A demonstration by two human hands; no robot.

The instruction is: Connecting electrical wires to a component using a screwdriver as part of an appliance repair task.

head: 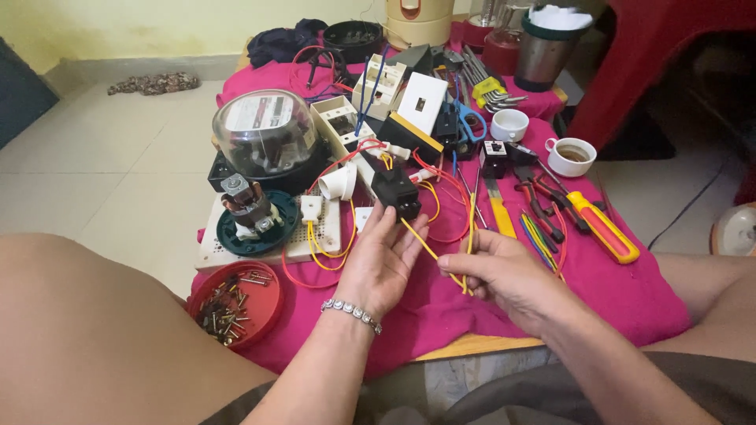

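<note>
Cloth [630,303] of bright pink covers the low table and serves as the ground for everything else; at its back left stands a round meter [266,134] under a clear dome, and just in front of that lies a pale perforated board [319,244] carrying a dark green disc with a small motor [250,208] on it; off the cloth's front left corner sits a red lid [236,305] full of small screws; along the cloth's right side lie a screwdriver [605,228] with a yellow and red handle and, behind it, two white cups [571,156]; near the middle of the cloth the left hand [378,264] is raised palm up, its fingers spread fairly wide, the fingertips touching the underside of a small black switch block [396,194] that sits among red and yellow leads; to the right of that hand, above the cloth's front edge, the right hand [504,275] is curled narrow, thumb and fingers pinching a yellow wire [425,245] that runs up and left to the black block; whether the left hand truly grips the block or only steadies it I cannot tell.
</note>
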